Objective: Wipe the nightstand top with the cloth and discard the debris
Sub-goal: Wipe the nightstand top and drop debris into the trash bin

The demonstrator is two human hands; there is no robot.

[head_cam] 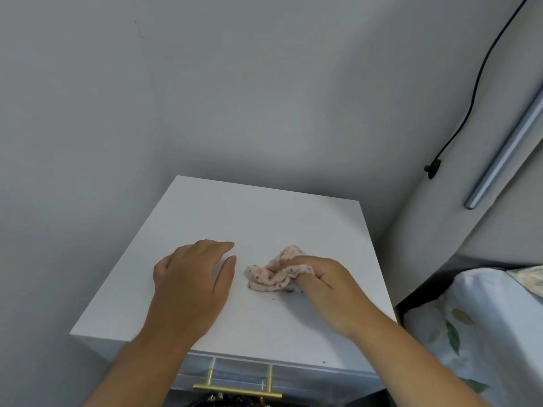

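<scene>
The white nightstand top [258,218] fills the middle of the view. My right hand [324,284] is closed on a crumpled pink cloth with dark dots [273,274], pressing it onto the top right of centre. A few dark specks of debris [289,292] lie at the cloth's near edge, and one speck [324,362] sits by the front edge. My left hand [195,274] lies flat on the top just left of the cloth, fingers together and cupped toward it, holding nothing.
Grey walls close in behind and to the left. A brass drawer handle [238,387] sits below the front edge, with something black and crinkled [223,399] beneath it. A bed with leaf-print bedding [476,324] is at the right. A black cable [470,107] hangs on the wall.
</scene>
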